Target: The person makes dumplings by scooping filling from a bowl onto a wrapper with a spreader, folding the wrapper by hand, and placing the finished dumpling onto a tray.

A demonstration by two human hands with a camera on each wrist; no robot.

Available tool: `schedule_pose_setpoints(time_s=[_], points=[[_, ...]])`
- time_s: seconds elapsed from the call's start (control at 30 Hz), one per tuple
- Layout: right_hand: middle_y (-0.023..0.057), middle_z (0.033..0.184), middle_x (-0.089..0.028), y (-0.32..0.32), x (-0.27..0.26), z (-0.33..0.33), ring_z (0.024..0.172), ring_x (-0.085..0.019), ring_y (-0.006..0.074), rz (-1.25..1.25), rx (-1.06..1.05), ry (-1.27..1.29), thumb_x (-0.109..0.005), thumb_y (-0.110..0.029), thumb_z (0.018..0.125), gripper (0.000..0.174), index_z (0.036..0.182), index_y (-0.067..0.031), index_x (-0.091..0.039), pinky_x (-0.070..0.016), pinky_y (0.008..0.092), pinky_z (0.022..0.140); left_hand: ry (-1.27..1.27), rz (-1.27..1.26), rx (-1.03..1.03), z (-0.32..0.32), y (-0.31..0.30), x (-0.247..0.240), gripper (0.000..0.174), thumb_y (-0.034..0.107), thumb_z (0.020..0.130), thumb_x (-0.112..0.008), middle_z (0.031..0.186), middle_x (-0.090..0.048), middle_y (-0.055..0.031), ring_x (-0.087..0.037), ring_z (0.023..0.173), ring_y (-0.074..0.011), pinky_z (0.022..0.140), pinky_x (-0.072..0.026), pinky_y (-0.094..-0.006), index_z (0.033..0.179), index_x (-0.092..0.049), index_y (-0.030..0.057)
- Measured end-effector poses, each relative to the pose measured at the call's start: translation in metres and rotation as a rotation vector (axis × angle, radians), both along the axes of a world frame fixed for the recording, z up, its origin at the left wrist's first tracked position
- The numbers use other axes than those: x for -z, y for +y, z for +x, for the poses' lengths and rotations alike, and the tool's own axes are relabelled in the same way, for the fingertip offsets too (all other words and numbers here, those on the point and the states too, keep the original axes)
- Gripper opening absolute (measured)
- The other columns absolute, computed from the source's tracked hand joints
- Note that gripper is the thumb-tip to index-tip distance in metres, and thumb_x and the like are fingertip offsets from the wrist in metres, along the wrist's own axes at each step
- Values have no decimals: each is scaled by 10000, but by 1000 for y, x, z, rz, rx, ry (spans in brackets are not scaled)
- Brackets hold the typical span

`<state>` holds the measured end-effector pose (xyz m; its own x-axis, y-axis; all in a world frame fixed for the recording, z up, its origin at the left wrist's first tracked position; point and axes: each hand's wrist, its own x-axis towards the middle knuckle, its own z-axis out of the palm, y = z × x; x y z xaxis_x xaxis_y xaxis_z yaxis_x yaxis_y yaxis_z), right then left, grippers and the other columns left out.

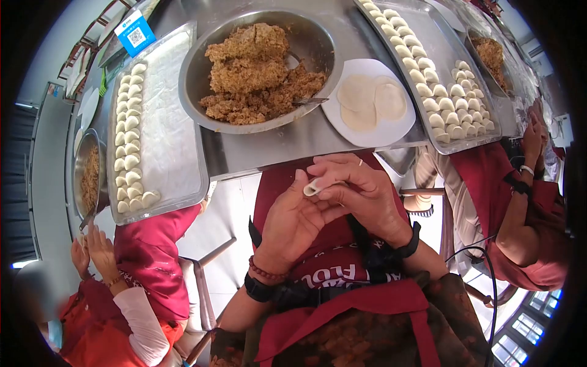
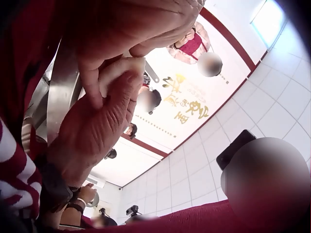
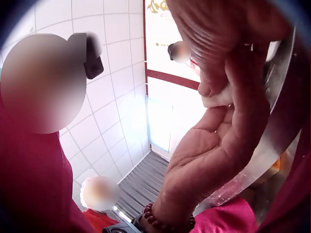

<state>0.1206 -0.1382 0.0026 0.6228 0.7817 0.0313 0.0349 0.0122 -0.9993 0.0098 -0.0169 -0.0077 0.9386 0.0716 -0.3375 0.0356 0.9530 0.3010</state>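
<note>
A small folded dumpling [image 1: 312, 188] of pale dough is held between both hands, in front of the torso and just off the table's near edge. My left hand [image 1: 292, 223] holds it from the left, thumb raised beside it. From the other side, my right hand [image 1: 361, 191] pinches the dough with thumb and fingers. In the left wrist view the dumpling [image 2: 114, 73] shows pale between the fingers of the two hands. Only a strip of the dumpling [image 3: 217, 99] shows in the right wrist view; fingers hide the rest.
On the metal table [image 1: 244, 150] stands a large bowl [image 1: 189, 101] of brown filling with a utensil in it. Beside it, a white plate [image 1: 391, 133] bears several round wrappers [image 1: 361, 95]. Trays of dumplings lie left [image 1: 177, 122] and right [image 1: 440, 37]. People sit on both sides.
</note>
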Motion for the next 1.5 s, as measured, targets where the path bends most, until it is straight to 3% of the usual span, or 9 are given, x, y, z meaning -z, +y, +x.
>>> schedule_pose_setpoints(time_s=[0.13,0.33,0.43,0.63,0.73,0.93,1.23,1.33,1.5], points=[[92,1078,-708,1,14,1,1129,-633,218,59,20,-98,-712,-21,822,150,968,-52,-698,-518,320,910,-2,14,-7,1,1,0,475,388,1081,-295,1255,-588,-142,-592,1179,-248,1034,-496,-479,1326,-454,14],[137,1182,-659,-4,7,6,1193,-586,217,-17,-71,-281,-724,47,798,232,1004,-44,-670,-506,314,963,49,91,6,2,2,-8,424,328,1072,-393,1190,-613,-130,-620,1111,-222,989,-528,-449,1255,-532,-28],[96,1126,-696,-2,13,0,1075,-667,204,-27,18,-121,-700,7,823,232,1039,-59,-649,-534,303,883,98,214,28,4,3,-10,390,289,1068,-408,1213,-607,-149,-634,1087,-234,967,-545,-452,1263,-529,-26],[87,1183,-673,-1,4,-4,1070,-655,145,7,-19,136,-680,25,851,333,1164,-28,-580,-534,271,887,73,292,55,2,3,-5,383,276,1066,-406,1238,-599,-159,-639,1083,-252,961,-546,-463,1266,-529,-26],[93,1186,-675,1,-2,-5,1044,-661,148,-38,-19,254,-682,21,848,314,1149,-46,-621,-538,272,872,93,240,58,2,3,-5,414,316,1075,-365,1215,-606,-150,-636,1086,-252,957,-544,-468,1281,-507,-13],[92,1099,-700,2,16,2,969,-667,134,61,-34,-221,-686,8,848,159,991,-57,-713,-539,259,833,82,177,62,4,5,-9,478,401,1082,-282,1190,-608,-142,-623,1103,-254,961,-537,-478,1297,-475,21],[118,1135,-675,-1,4,3,1033,-647,167,34,-16,57,-646,36,888,70,925,-15,-677,-534,293,900,32,193,6,2,-4,-8,505,402,1072,-334,1245,-591,-166,-599,1164,-268,1021,-498,-495,1303,-481,-22],[89,1101,-698,-2,6,2,932,-665,118,42,-21,-5,-666,6,881,88,960,-24,-693,-544,255,796,16,202,1,1,-3,-7,494,381,1067,-374,1244,-596,-168,-601,1161,-269,1025,-495,-495,1300,-491,-39],[78,1124,-695,1,1,1,976,-659,111,43,-27,143,-644,13,893,186,1077,-18,-642,-548,261,828,18,267,66,-1,3,-7,461,347,1054,-435,1234,-603,-173,-606,1155,-270,1018,-500,-495,1295,-501,-40]])
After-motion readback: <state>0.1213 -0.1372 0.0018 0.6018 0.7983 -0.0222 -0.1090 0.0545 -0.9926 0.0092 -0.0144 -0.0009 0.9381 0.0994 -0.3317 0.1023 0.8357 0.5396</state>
